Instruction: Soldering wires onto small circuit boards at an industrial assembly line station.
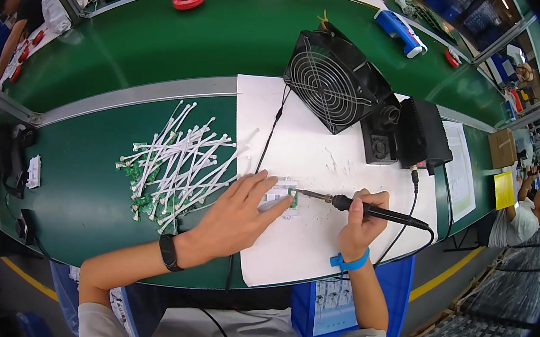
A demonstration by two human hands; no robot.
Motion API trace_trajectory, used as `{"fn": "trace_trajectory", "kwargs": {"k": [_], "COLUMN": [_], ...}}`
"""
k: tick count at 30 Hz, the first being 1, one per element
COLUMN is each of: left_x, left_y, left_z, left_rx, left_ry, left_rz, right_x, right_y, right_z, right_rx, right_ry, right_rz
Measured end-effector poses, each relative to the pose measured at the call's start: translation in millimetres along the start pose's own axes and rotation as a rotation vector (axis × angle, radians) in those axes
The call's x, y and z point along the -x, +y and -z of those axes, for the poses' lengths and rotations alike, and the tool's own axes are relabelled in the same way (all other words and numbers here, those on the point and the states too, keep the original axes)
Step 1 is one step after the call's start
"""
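My right hand [363, 227] is closed around the black handle of a soldering iron [378, 211]. The iron's metal tip points left and reaches the edge of a small green circuit board [293, 198]. That board sits by a small white block-like holder [277, 192] on the white sheet [300, 252]. My left hand [234, 218] lies over the holder with its fingers stretched out, the thumb tip next to the board. Its fingers partly hide the holder. Left of this hand is a loose heap of white cables [185, 155] with small green boards [143, 204] at their ends.
A black fan with a wire grille [326, 85] stands beyond my hands. To its right are a black box-shaped unit [423, 136] and a smaller black part [380, 138]. The iron's cord [432, 237] loops at the right. A metal rail [145, 98] crosses the green bench.
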State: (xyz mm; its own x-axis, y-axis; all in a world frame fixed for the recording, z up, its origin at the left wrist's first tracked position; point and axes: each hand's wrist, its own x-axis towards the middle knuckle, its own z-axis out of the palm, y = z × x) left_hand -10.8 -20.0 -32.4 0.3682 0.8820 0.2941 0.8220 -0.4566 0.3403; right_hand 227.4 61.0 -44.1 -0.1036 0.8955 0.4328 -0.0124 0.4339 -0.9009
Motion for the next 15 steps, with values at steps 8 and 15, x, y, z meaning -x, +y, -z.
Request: {"fn": "trace_trajectory", "kwargs": {"k": [8, 15], "left_x": [-1.0, -1.6], "left_y": [3.4, 2.2], "left_z": [2.2, 1.7], "left_rx": [-0.011, -0.021], "left_ry": [-0.007, -0.021], "left_rz": [0.03, 0.019], "right_x": [1.7, -0.2], "right_y": [-0.9, -1.1], "right_z": [-1.5, -1.7], "right_rx": [-0.021, -0.088], "right_ry": [0.094, 0.108], "right_rz": [-0.16, -0.213]}}
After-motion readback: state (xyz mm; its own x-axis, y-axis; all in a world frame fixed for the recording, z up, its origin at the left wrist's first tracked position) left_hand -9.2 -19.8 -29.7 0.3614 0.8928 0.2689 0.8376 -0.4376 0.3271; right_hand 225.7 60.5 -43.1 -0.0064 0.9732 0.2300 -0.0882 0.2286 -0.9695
